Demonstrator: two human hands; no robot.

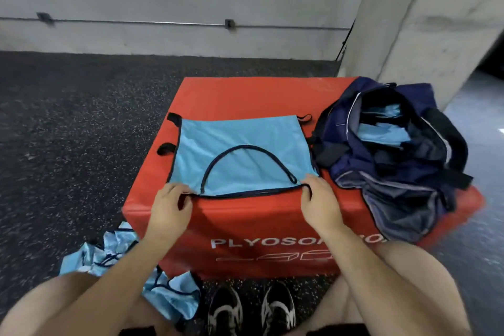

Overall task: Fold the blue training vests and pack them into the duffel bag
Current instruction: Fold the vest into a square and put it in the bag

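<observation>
Left hand (170,210), right hand (320,207) pinch vest (240,144) | box (245,95) label: "PLYOSO…", remainder unclear

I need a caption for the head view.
Left hand and right hand pinch a light-blue fabric vest on a red padded box.

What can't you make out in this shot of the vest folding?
Head view only.
Vest count inside the duffel bag: its dark sides hide most.
End of the lettering on the red box: the right forearm covers it.
Floor pile of vests: partly behind the left forearm, blurred.
Layers under the spread vest that left hand and right hand pinch: its top covers them.
</observation>
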